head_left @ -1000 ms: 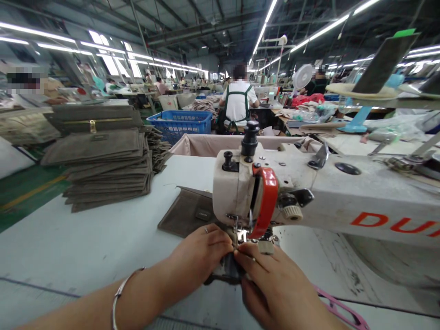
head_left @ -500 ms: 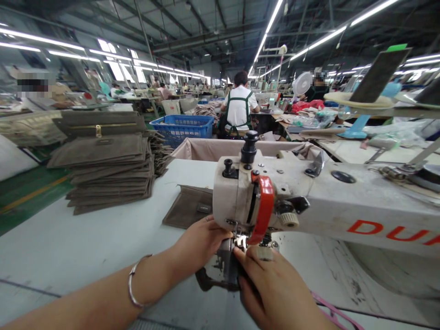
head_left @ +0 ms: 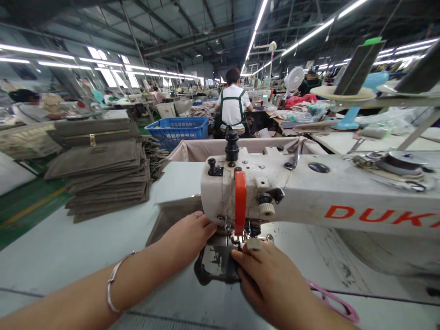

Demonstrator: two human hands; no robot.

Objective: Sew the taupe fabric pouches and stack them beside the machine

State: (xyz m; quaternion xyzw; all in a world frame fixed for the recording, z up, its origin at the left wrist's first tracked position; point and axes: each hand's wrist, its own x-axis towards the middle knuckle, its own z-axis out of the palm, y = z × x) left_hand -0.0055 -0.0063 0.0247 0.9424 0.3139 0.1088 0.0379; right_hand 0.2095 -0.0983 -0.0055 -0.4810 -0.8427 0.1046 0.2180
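My left hand [head_left: 189,236] lies over a dark brown fabric piece [head_left: 161,224] at the left of the sewing machine's head [head_left: 220,183]. Its fingers are closed on the piece's near right edge, close to the presser foot. My right hand [head_left: 268,275] is on the machine bed just right of the metal needle plate [head_left: 216,261]. Those fingers are bent and pressed together, with the index fingertip beside the presser foot. Whatever they hold, if anything, is hidden beneath them. An orange-red guard [head_left: 240,201] stands in front of the needle area.
A tall stack of brown fabric pouches [head_left: 106,178] stands on the table at left. Behind the machine are a pink cloth-lined bin [head_left: 199,151] and a blue basket [head_left: 178,128]. A pink-handled tool [head_left: 338,305] lies at lower right. A co-worker [head_left: 233,101] sits ahead.
The fabric piece has shifted toward me and left, and its label no longer shows. My left hand has moved left, away from the needle. The view has turned slightly right.
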